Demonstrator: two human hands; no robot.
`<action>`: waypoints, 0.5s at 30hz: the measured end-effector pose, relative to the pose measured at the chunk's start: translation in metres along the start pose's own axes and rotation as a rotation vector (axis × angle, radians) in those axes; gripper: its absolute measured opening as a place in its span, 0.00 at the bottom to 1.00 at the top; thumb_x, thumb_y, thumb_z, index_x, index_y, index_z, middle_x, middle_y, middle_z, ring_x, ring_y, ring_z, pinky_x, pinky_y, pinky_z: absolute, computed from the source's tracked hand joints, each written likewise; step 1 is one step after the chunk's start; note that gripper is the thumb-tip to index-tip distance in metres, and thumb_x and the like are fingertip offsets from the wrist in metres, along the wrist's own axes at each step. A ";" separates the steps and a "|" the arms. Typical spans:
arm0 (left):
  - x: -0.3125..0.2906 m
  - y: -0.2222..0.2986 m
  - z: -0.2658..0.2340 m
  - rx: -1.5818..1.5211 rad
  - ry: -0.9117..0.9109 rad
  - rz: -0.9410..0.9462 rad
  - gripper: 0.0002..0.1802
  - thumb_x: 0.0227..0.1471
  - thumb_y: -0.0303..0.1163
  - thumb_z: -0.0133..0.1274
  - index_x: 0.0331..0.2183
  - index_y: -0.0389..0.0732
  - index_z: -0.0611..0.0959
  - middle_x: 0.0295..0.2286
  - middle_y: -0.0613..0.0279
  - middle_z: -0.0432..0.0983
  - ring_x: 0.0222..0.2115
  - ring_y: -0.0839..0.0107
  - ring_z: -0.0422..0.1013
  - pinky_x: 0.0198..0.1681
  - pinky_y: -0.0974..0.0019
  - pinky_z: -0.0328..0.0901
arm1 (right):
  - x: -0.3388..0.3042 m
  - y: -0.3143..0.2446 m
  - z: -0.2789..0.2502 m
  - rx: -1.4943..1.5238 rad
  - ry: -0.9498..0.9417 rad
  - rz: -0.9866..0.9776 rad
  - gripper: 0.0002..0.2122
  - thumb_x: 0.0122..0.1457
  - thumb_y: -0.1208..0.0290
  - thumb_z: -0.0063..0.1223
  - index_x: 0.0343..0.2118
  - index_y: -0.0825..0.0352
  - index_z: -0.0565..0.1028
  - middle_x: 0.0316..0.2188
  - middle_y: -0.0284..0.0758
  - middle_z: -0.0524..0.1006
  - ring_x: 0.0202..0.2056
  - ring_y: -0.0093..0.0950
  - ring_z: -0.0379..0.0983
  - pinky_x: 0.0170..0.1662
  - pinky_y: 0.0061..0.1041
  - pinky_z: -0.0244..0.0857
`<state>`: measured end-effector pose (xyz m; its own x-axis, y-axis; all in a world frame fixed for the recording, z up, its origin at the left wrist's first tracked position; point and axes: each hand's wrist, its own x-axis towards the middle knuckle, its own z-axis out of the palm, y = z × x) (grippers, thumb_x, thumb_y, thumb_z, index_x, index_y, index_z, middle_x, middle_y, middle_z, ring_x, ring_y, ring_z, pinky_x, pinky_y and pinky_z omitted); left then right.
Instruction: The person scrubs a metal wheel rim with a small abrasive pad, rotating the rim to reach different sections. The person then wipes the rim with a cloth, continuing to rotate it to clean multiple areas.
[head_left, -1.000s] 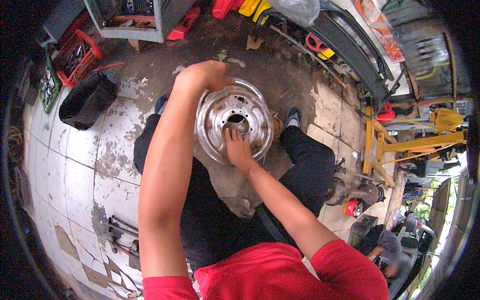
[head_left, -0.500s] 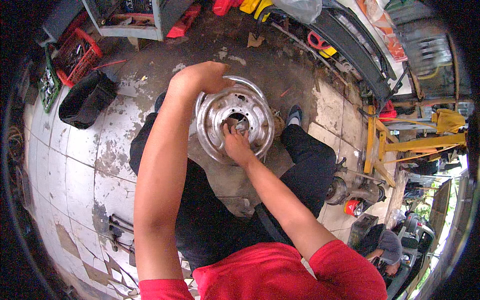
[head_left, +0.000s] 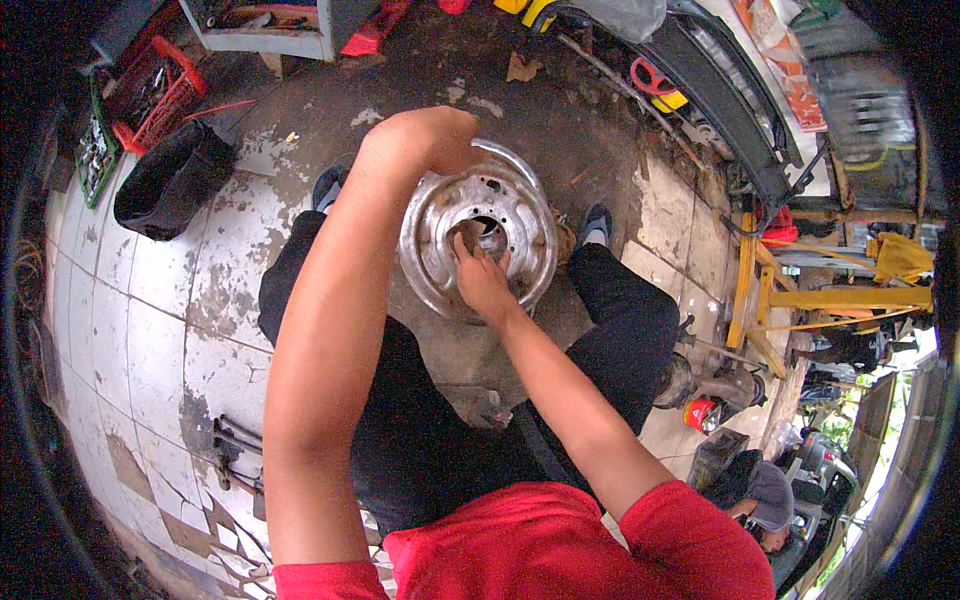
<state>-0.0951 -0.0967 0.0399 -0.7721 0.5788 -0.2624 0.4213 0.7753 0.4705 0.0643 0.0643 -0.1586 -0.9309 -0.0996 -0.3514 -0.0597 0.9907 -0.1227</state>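
A bare metal wheel rim [head_left: 535, 245], silvery with dark stains, lies between my legs with its round centre hole upward. At its far left edge is my left hand [head_left: 435, 140], bent over and closed; the fingertips and anything in them are hidden by the back of the hand. My right hand [head_left: 485, 285] rests on the near part of the rim. Its fingers curl at the centre hole, one along the hole's left edge and another to the right.
A black bucket-like container [head_left: 170, 190], a red basket [head_left: 165, 100] and a green tray [head_left: 97, 150] stand at the far left. To the right are a yellow frame [head_left: 850, 297], a red can [head_left: 702, 414] and metal parts. Long tools [head_left: 235, 440] lie on the left tiles.
My left hand has shifted slightly right and farther along the rim's edge. The right hand's fingers have changed position at the centre hole. The whole view has shifted a little.
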 end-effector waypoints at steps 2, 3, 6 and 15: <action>0.003 -0.006 0.007 0.016 -0.017 0.017 0.22 0.50 0.44 0.53 0.40 0.37 0.83 0.40 0.45 0.77 0.43 0.51 0.74 0.46 0.55 0.68 | -0.014 -0.004 -0.001 -0.069 -0.069 -0.002 0.24 0.62 0.70 0.38 0.63 0.62 0.56 0.52 0.57 0.68 0.54 0.50 0.66 0.56 0.67 0.41; 0.005 -0.008 0.009 0.005 -0.003 0.025 0.21 0.49 0.43 0.54 0.39 0.37 0.83 0.40 0.46 0.77 0.42 0.52 0.74 0.46 0.55 0.69 | -0.017 -0.004 0.000 -0.094 -0.048 -0.017 0.25 0.62 0.71 0.39 0.63 0.62 0.56 0.52 0.57 0.67 0.54 0.50 0.65 0.56 0.67 0.42; 0.005 -0.003 0.000 0.008 -0.089 0.073 0.25 0.53 0.46 0.50 0.46 0.38 0.77 0.41 0.43 0.76 0.44 0.48 0.72 0.47 0.52 0.67 | -0.023 0.003 0.008 -0.182 -0.019 -0.044 0.26 0.61 0.71 0.39 0.63 0.65 0.54 0.53 0.59 0.66 0.56 0.53 0.61 0.56 0.67 0.42; 0.004 -0.002 -0.004 0.008 -0.059 0.053 0.25 0.54 0.47 0.51 0.46 0.38 0.77 0.42 0.43 0.75 0.45 0.46 0.71 0.47 0.51 0.67 | 0.009 -0.011 -0.014 -0.041 -0.148 0.059 0.29 0.58 0.73 0.42 0.64 0.66 0.51 0.54 0.59 0.64 0.59 0.51 0.58 0.58 0.64 0.44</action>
<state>-0.1010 -0.0971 0.0413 -0.7194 0.6325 -0.2871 0.4644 0.7453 0.4783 0.0511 0.0536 -0.1474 -0.8703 -0.0506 -0.4899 -0.0238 0.9979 -0.0608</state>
